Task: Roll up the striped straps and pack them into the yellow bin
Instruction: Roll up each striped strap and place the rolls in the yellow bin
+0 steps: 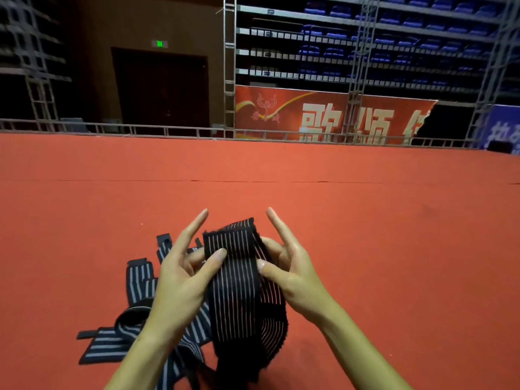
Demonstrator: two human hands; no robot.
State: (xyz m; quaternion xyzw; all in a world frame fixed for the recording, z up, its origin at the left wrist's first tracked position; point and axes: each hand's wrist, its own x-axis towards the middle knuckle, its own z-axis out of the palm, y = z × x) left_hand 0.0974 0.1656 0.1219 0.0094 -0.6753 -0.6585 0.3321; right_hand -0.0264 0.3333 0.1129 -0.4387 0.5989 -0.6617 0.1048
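Head view, strap: the striped strap (239, 277) is held up above the red floor (365, 220), its free end uppermost and its tail hanging toward the person.
Left grip: the left hand (180, 280) pinches the strap's left edge with the thumb.
Right grip: the right hand (292, 266) pinches the right edge, forefinger straight.
Handling: likely light, soft and stretchy; take it by the edges near the free end.
Other straps: a loose pile (135, 319) lies on the floor.
Yellow bin: not in view.

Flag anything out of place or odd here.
The striped straps lie in a loose, tangled heap on the red carpet, unrolled. No yellow bin is in view. Both hands hold one black strap.
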